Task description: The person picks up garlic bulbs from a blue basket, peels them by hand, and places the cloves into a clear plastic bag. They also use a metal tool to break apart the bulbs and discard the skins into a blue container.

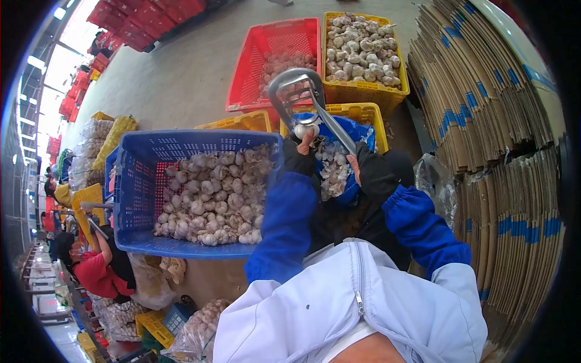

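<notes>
My left hand [306,143] is closed on a white garlic bulb [305,130], with the thumb on its near side. The bulb sits at the jaws of a grey metal cutting tool [295,80]. My right hand [354,167] is wrapped round the tool's long handle [340,134], its fingers partly hidden by the dark sleeve cuff. Below both hands, a yellow crate [379,126] lined with a blue bag [361,134] holds pale garlic scraps [334,171]. On the left stands a blue crate [200,248] with many garlic bulbs [212,193].
A red crate [241,74] and a yellow crate [367,89], both with garlic, stand ahead. Stacked flattened cardboard [451,91] fills the right side. Another person in a red shirt [92,275] is at the far left, near bagged garlic [91,151].
</notes>
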Demonstrator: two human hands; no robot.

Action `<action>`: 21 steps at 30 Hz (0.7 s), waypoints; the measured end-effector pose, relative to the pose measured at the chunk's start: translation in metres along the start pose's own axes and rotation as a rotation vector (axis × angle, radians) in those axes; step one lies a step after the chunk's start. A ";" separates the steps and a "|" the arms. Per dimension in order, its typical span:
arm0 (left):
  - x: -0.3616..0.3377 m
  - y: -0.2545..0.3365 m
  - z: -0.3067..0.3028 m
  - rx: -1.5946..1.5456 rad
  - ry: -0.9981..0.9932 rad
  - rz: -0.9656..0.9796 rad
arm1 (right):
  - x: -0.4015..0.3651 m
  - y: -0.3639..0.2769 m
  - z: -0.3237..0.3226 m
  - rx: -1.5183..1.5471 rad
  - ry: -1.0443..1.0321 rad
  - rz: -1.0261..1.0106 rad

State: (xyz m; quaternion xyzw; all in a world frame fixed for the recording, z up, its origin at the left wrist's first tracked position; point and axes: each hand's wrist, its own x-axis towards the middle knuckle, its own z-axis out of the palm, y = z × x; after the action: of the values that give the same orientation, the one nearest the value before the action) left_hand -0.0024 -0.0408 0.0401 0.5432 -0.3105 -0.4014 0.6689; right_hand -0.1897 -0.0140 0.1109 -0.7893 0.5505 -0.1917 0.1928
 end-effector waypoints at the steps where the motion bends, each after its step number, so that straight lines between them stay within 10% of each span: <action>1: 0.000 0.000 0.001 -0.004 0.014 -0.004 | -0.001 0.004 0.006 -0.015 0.029 -0.017; 7: 0.012 -0.014 -0.008 -0.317 -0.209 -0.022 | -0.004 0.013 0.044 -0.096 0.314 -0.100; 21: 0.016 -0.022 -0.039 -0.005 -0.377 0.131 | 0.030 0.069 0.110 0.191 0.219 -0.140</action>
State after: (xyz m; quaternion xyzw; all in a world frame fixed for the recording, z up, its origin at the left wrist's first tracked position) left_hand 0.0341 -0.0383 0.0097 0.4355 -0.4638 -0.4525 0.6249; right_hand -0.1784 -0.0539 -0.0160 -0.7784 0.4910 -0.3409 0.1918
